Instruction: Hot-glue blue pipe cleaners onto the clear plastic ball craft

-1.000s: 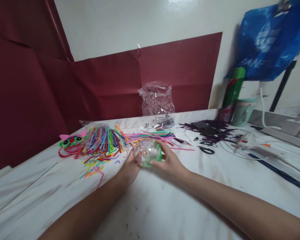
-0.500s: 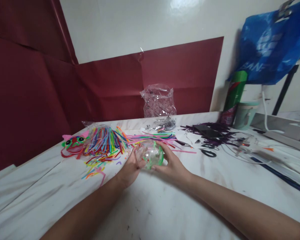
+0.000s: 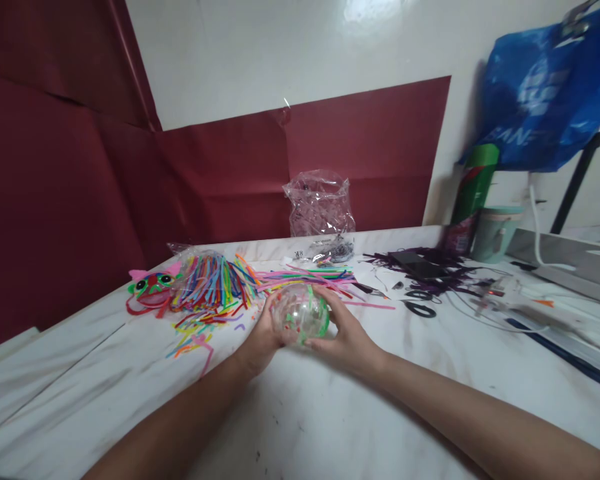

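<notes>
Holding clear ball point(image 3: 300, 315) between both hands, over middle of table point(image 3: 330, 413). Can't tell ball-to-table contact from this angle. Curling left hand point(image 3: 260, 340) partway round ball's left side, palm inward, with fingers mostly hidden. Wrapping right hand point(image 3: 347, 330) round ball's right side in a half-open C, thumb low at near edge, fingers up toward far edge. Seeing green bits point(image 3: 325, 320) mostly along right and lower edge of ball, red specks point(image 3: 289, 328) toward left. Can't tell inside from outside.

Lying left: bundle point(image 3: 213, 283) of coloured pipe cleaners, partly in clear plastic, with pink-eared mask point(image 3: 153, 288) at left end. Scattered in front of bundle: loose offcuts point(image 3: 185, 343). Lying behind ball: more pipe cleaners point(image 3: 310, 272). Standing past those: clear bag point(image 3: 320, 207), in front of red sheet point(image 3: 370, 140) on wall point(image 3: 220, 60).

Sitting right of ball: scissors point(image 3: 420, 309), then phone point(image 3: 417, 265) on purple strands point(image 3: 457, 280), then mug point(image 3: 495, 237) just beside green can point(image 3: 475, 180). Lying nearer, far right: white gadget point(image 3: 500, 293), too blurred to name. Hanging above: blue bag point(image 3: 545, 93).
</notes>
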Available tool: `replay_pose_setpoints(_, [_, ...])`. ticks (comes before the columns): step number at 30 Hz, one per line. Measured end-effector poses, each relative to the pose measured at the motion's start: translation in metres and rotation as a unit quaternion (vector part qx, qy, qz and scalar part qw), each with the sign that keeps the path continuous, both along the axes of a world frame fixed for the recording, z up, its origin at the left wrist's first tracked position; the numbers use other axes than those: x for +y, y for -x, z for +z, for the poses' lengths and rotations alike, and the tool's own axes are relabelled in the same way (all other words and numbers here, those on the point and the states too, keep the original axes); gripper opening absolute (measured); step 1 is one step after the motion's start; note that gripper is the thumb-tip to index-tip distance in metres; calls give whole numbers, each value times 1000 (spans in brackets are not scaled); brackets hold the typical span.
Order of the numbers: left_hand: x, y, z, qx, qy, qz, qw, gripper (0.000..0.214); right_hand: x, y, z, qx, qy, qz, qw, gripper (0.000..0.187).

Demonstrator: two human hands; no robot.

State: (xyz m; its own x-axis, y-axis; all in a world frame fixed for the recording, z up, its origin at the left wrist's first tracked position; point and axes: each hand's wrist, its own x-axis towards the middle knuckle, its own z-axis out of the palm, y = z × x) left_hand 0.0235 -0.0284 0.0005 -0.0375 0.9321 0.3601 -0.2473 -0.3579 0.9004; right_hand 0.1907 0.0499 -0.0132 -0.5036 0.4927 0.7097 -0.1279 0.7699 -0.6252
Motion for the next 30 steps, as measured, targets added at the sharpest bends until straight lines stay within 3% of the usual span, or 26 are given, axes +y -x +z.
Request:
replay_pose_setpoints(3, [3,1,-5,-4,28,35,999,83,1,0,-1,-12,33,5,999,80])
replay_pose_setpoints(10, [5,-1,-6,5,45,45,998,82,1,-3,0,-42,84,19,995,81])
replay_pose_setpoints(17, [6,-3,-10,47,104,115,987,72,3,-2,-4,-69,156,28,985,84])
replay_pose_setpoints(23, [5,-8,-7,15,108,73,991,73,9,-2,-1,-64,236,71,967,87])
replay_pose_setpoints(30, [3,-9,-2,34,148,116,982,68,10,-2,-6,-61,255,94,960,80])
